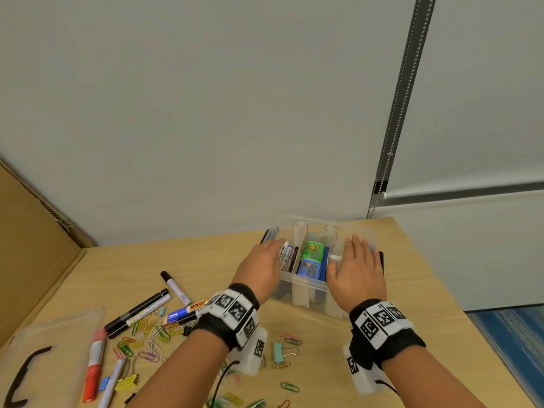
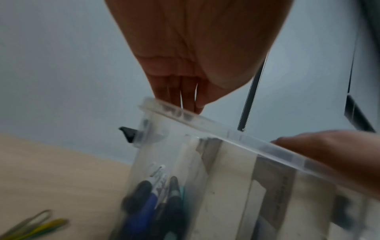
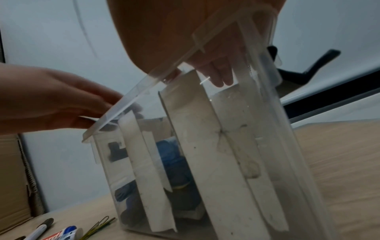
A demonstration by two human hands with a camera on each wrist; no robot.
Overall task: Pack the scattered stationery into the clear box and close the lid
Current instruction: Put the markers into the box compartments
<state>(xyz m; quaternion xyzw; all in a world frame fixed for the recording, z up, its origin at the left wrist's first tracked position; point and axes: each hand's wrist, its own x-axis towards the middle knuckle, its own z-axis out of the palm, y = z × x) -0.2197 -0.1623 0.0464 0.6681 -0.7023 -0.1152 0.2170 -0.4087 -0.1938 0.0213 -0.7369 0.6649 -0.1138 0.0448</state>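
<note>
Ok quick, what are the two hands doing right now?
Left hand: open, straight fingers resting on the left edge of the clear box.
Right hand: open, flat over the box's right end, holding nothing.

Left hand (image 2: 195, 53) fingertips on clear box (image 2: 205, 162) rim, markers (image 2: 156, 203) inside

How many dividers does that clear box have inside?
2. One divider stands left of centre, beside the pens; the other stands right of centre. The hands could hide more, but none shows.
</note>
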